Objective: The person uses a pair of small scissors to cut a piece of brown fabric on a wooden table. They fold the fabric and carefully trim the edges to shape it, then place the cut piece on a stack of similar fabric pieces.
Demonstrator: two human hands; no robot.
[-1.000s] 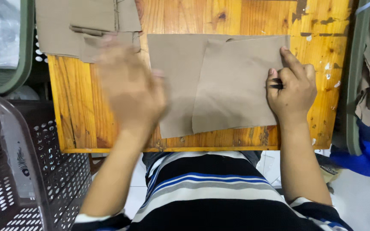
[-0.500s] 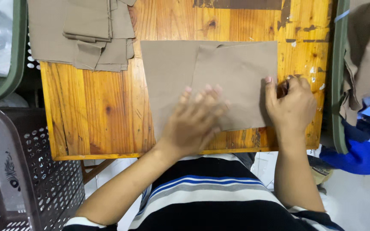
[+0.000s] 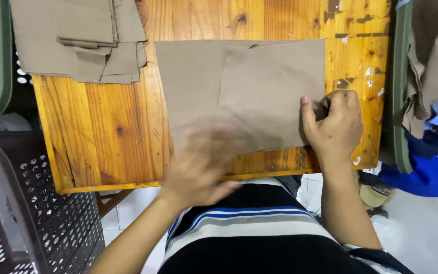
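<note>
Two tan fabric pieces lie overlapped on a wooden table [image 3: 107, 137]: a larger one [image 3: 188, 81] underneath and a smaller one [image 3: 264, 91] on top to the right. My left hand [image 3: 198, 165] is blurred with motion at the table's front edge, fingers apart, over the lower edge of the fabric and holding nothing. My right hand [image 3: 335, 124] is curled at the right edge of the top piece, with its thumb pressed on the cloth. Whether something small is inside that fist is hidden.
A stack of folded tan fabric pieces [image 3: 77, 40] sits at the table's far left corner. A black perforated basket [image 3: 41, 203] stands at the lower left. A green bin rim [image 3: 399, 101] at the right holds tan cloth, with blue cloth [image 3: 432, 172] below it.
My left hand came from the far left of the table onto the fabric, then slid back toward the table's front edge. The right hand stayed at the fabric's right edge.
</note>
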